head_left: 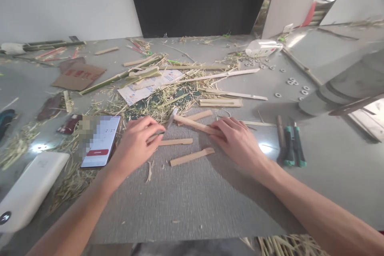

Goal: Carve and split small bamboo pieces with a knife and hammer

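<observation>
Currently, the left hand (pixel 142 138) is curled with its fingers closed on the dark handle of a knife (pixel 172 117); most of the handle is concealed by the hand, and the blade is blurred. The right hand (pixel 235 138) grips the near end of a wooden strip (pixel 195 123) between thumb and fingers, and that end is covered by the hand. The strip lies between the two hands, its free end at the blade; whether blade and wood touch cannot be determined.

A second strip (pixel 199 116) lies behind the held one and is partly overlapped by it. A third strip (pixel 180 142) extends from behind the left fingertips, so its left end is hidden. A fourth strip (pixel 192 157) lies fully exposed on the table (pixel 186 200), nearer the body.

The screen of the phone (pixel 103 140), left of the left hand, is partly obscured by pixelation. The power bank (pixel 36 188) is cut off at the left edge. The large grey cylinder (pixel 354 84) is cut off at the right edge; its interior is not visible. Shavings (pixel 177 96) partly cover a printed packet (pixel 135 94), whose contents cannot be identified.

A bottle (pixel 262 48) lies on its side at the rear right; its contents cannot be made out. White rings (pixel 291 81) are scattered outside it, on the table surface.
</observation>
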A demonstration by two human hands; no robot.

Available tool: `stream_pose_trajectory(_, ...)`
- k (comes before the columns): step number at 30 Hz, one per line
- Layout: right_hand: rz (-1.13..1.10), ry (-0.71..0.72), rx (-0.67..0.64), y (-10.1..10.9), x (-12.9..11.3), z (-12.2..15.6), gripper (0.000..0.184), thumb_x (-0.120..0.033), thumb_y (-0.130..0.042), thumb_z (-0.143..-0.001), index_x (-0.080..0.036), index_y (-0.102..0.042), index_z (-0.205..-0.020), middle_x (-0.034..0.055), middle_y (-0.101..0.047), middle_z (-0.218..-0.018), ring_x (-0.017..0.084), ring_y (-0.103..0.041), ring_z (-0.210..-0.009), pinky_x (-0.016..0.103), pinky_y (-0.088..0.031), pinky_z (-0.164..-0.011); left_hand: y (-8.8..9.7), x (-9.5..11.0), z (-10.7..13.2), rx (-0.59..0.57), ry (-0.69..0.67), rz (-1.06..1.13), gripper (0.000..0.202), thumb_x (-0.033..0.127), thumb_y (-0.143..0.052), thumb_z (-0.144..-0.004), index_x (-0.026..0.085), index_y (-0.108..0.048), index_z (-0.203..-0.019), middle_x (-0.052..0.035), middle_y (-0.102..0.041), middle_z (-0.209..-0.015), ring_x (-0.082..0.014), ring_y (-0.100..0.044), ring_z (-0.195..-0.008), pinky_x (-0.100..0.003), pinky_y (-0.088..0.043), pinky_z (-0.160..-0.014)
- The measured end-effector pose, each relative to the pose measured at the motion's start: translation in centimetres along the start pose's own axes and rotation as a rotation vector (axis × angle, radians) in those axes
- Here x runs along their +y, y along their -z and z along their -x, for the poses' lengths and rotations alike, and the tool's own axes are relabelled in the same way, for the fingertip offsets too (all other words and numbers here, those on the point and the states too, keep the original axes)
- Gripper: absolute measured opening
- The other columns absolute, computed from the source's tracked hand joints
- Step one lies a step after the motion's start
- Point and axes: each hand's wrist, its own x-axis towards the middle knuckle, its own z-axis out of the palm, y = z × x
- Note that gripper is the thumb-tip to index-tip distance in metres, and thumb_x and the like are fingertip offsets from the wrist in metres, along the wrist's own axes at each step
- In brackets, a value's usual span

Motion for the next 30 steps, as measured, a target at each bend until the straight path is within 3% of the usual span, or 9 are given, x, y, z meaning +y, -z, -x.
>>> stream_pose_trajectory(3,0.014,0.000,0.018,0.3,0.2,-0.1,0.008,-0.024,-0.059,-0.102,-0.020,-0.061,-0.109,0.0066,-0.065,-0.105,0.024,-0.056,-0.096,0.035,-0.045,-0.075,1.6,-1.5,0.0,-0.025,0.063,-0.040,0.015,0.022,-0.052,-0.100,0.021,-0.066,-0.096,-0.0028,-0.067,-0.094,-0.0194,-0.062,-0.083,-0.035,-0.043,-0.083)
stream_pose_trajectory(8,0.081,-0.071,0.112,0.9,1.5,-0.4,0.012,-0.024,-0.056,-0.101,-0.020,-0.063,-0.111,0.0100,-0.065,-0.109,0.028,-0.054,-0.101,0.037,-0.043,-0.076,3.1,-3.4,0.7,-0.304,0.076,-0.070,0.018,0.030,-0.056,-0.098,0.023,-0.063,-0.083,-0.0007,-0.065,-0.085,-0.0167,-0.057,-0.072,-0.029,-0.039,-0.069)
stream_pose_trajectory(12,0.113,-0.115,0.159,0.7,3.4,-0.9,0.015,-0.027,-0.055,-0.100,-0.019,-0.065,-0.109,0.0110,-0.065,-0.104,0.028,-0.053,-0.094,0.036,-0.040,-0.072,3.4,-3.5,1.2,-0.394,0.108,-0.068,0.015,0.028,-0.061,-0.093,0.022,-0.060,-0.080,-0.0004,-0.064,-0.084,-0.0155,-0.056,-0.070,-0.027,-0.036,-0.064)
stream_pose_trajectory(15,0.115,-0.116,0.188,0.5,3.4,-1.2,0.017,-0.028,-0.056,-0.099,-0.018,-0.065,-0.108,0.0120,-0.065,-0.103,0.029,-0.053,-0.093,0.037,-0.039,-0.075,3.7,-3.2,1.2,-0.413,0.141,-0.080,0.016,0.027,-0.058,-0.094,0.021,-0.059,-0.079,-0.0014,-0.065,-0.084,-0.0158,-0.056,-0.069,-0.027,-0.035,-0.061)
stream_pose_trajectory(19,0.051,-0.014,0.212,0.6,0.2,-1.5,0.021,-0.028,-0.053,-0.103,-0.017,-0.063,-0.117,0.0129,-0.063,-0.115,0.030,-0.053,-0.107,0.042,-0.039,-0.087,4.1,-2.9,0.9,-0.277,0.166,-0.125,0.018,0.029,-0.053,-0.099,0.021,-0.060,-0.083,-0.0025,-0.066,-0.083,-0.0174,-0.057,-0.071,-0.029,-0.035,-0.063)
stream_pose_trajectory(23,-0.049,0.231,0.023,0.1,-4.3,-2.1,0.010,-0.026,-0.059,-0.103,-0.019,-0.066,-0.103,0.0064,-0.065,-0.105,0.022,-0.058,-0.102,0.035,-0.040,-0.088,4.6,-2.7,0.6,-0.035,0.197,-0.069,0.013,0.032,-0.059,-0.099,0.023,-0.066,-0.093,-0.0016,-0.069,-0.085,-0.0164,-0.060,-0.071,-0.029,-0.040,-0.066)
stream_pose_trajectory(28,-0.077,0.347,-0.135,-1.8,-6.7,-3.9,0.009,-0.019,-0.063,-0.099,-0.016,-0.062,-0.091,0.0065,-0.062,-0.100,0.020,-0.053,-0.093,0.033,-0.036,-0.082,4.8,-2.1,0.4,0.237,0.273,0.220,0.008,0.029,-0.073,-0.091,0.023,-0.071,-0.095,-0.0010,-0.073,-0.089,-0.0154,-0.067,-0.075,-0.028,-0.048,-0.071)
stream_pose_trajectory(30,-0.087,0.359,-0.162,-2.4,-6.8,-4.5,0.015,-0.016,-0.057,-0.102,-0.016,-0.060,-0.088,0.0061,-0.061,-0.098,0.019,-0.052,-0.088,0.033,-0.034,-0.081,4.6,-2.0,0.3,0.375,0.331,0.435,0.017,0.026,-0.078,-0.086,0.024,-0.071,-0.102,-0.0003,-0.073,-0.087,-0.0152,-0.068,-0.075,-0.027,-0.051,-0.070)
